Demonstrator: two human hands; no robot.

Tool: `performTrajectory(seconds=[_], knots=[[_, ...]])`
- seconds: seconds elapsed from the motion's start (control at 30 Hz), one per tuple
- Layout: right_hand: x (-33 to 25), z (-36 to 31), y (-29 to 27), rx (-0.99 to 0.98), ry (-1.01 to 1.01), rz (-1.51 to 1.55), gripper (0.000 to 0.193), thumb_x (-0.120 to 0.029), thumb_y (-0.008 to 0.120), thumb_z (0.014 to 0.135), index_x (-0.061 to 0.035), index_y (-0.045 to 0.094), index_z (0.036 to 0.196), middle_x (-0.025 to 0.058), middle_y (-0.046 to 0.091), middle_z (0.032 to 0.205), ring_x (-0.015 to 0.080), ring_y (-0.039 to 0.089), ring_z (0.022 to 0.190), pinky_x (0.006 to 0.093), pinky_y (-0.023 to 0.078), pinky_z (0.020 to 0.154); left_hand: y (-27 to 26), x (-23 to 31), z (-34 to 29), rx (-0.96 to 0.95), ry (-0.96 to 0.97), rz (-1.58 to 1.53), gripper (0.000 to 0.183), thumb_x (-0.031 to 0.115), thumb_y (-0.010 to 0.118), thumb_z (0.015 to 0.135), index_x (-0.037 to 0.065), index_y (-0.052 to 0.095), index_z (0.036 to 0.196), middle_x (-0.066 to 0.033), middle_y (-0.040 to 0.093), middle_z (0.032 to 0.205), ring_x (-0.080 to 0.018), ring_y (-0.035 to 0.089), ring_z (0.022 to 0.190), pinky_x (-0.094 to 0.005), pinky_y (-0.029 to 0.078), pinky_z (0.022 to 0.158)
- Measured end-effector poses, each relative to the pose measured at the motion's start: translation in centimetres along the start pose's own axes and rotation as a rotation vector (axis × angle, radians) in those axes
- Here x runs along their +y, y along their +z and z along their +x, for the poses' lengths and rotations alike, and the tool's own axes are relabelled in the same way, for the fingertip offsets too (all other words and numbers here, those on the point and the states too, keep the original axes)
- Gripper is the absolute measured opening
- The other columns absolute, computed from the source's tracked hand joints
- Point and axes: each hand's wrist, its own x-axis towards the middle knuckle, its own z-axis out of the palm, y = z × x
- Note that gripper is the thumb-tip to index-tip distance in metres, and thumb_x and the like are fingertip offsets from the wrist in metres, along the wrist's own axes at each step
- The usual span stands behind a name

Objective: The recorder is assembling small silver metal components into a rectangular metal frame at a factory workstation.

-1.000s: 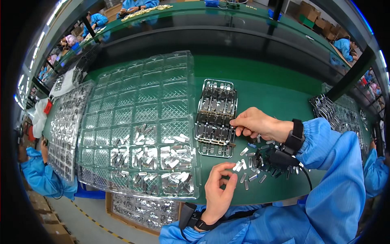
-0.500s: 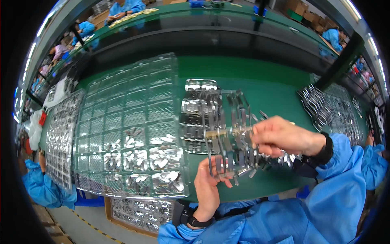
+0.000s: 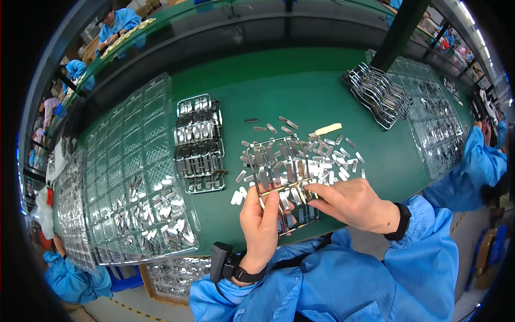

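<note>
A wire rack [image 3: 276, 163] full of flat metal pieces is tilted over the table in front of me. My left hand [image 3: 260, 222] is closed round its lower left side, thumb on top. My right hand [image 3: 351, 206] pinches at the rack's right side, by the end of a thin brass-coloured bar; whatever sits between those fingertips is hidden. Behind and beside the rack lies a scatter of loose metal pieces [image 3: 327, 163]. A yellow strip [image 3: 328, 129] rests among them.
Left of the rack stands a row of loaded wire racks [image 3: 198, 131]. Beyond it lies a clear plastic tray [image 3: 145, 161] with loose metal pieces. Bare wire racks [image 3: 375, 94] are piled at the far right, near a post [image 3: 399, 37] and another tray [image 3: 437, 126]. A co-worker's blue sleeve [image 3: 461, 163] is at right.
My view has swung to the right. The rack has come lower and tilts differently, uncovering the loose pieces behind it. Both hands remain on or at the rack.
</note>
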Motion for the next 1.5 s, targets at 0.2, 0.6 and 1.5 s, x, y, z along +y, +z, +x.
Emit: performTrajectory(seconds=[0.2,0.6,1.5], knots=[[0.5,-1.7,-0.8,-0.036,-0.182,-0.334,0.039,-0.006,0.058,0.07,0.0069,0.058,0.106,0.001,0.047,0.055,0.0131,0.053,0.049,0.0276,0.044,0.044,1.6,0.7,0.0,-0.066,-0.066,0.067,0.021,0.019,0.046,0.098,0.001,0.05,0.108,-0.0079,0.063,0.076,-0.0123,0.062,0.054,-0.0201,0.042,0.038],[2.5,-2.4,-2.0,-0.127,0.439,0.445,0.011,-0.011,0.05,0.093,-0.0015,0.052,0.087,0.0065,0.056,0.057,0.0172,0.057,0.047,0.0302,0.044,0.042,3.6,-0.2,0.1,-0.162,0.248,0.487,0.014,0.008,0.049,0.094,-0.005,0.051,0.098,-0.0094,0.065,0.071,-0.0132,0.064,0.057,-0.0241,0.049,0.048],[7.6,-1.6,-2.0,0.117,-0.138,-0.371,0.037,-0.01,0.073,0.072,0.003,0.062,0.106,-0.0009,0.043,0.054,0.0114,0.044,0.045,0.0273,0.036,0.04,5.4,-1.4,2.8,-0.105,-0.062,0.188,0.017,0.017,0.047,0.097,0.004,0.054,0.103,-0.0005,0.058,0.072,-0.004,0.051,0.056,-0.0174,0.04,0.044]])
